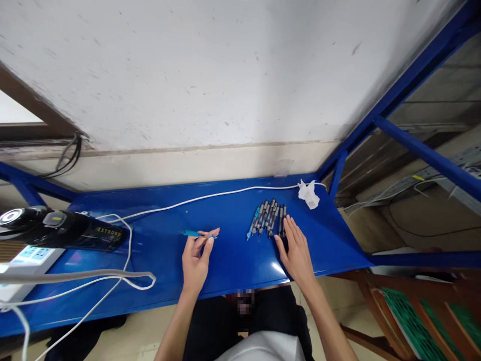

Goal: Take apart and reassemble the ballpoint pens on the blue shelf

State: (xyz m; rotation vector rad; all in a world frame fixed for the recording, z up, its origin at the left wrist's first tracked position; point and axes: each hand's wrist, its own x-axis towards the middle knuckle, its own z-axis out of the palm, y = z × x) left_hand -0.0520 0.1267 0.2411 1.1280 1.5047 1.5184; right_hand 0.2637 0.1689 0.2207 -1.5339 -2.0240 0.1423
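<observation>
Several pens [268,217] lie side by side in a loose group on the blue table [233,260]; most are dark and clear, and a blue one is at the group's left edge. Held between thumb and fingers, a light-blue pen [191,233] points leftward from my left hand [196,255], over the middle-left of the table. My right hand [296,248] rests at the right side of the group, its fingers extended and its thumb apart, touching or close to the rightmost dark pens.
A crumpled white tissue [308,194] lies at the back right. On the left are a black bottle [86,230], a white power strip [37,255] and looping white cables [130,250]. Blue frame bars [376,118] rise at the right.
</observation>
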